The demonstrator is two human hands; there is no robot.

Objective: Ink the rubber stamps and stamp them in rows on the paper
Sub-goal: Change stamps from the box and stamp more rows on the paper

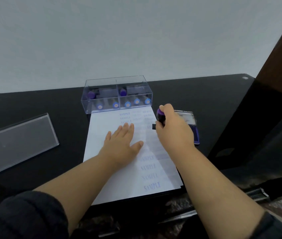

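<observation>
Stamps were the business of this moment, and the head view (the only one given) showed one of them, a purple-handled stamp [160, 118], gripped in the right hand [173, 128] with fingers curled round its handle. Its dark base pointed left and down over the right edge of the paper [105, 169]; whether the base touched the sheet could not be told. Just behind that hand lay the ink pad [191, 121], its lid up, close beside the paper, probably so that each re-inking needed only a short reach.

The left hand [123, 144] lay flat on the middle of the sheet, fingers straight and spread, holding nothing; it seemed to be there to pin the paper down while the stamp pressed and lifted. Blue "SAMPLE" prints ran in a column down the page, with fainter marks in columns to their right near the top edge, so the task looked well under way, though the left part of the sheet remained blank.

At the far end of the paper stood a clear box [117, 94], divided in two, with more stamps inside, some with blue round ends facing the camera. Its clear lid [16, 142] rested well to the left on the black worktop [33, 104], likely put aside for free access to the stamps.
</observation>
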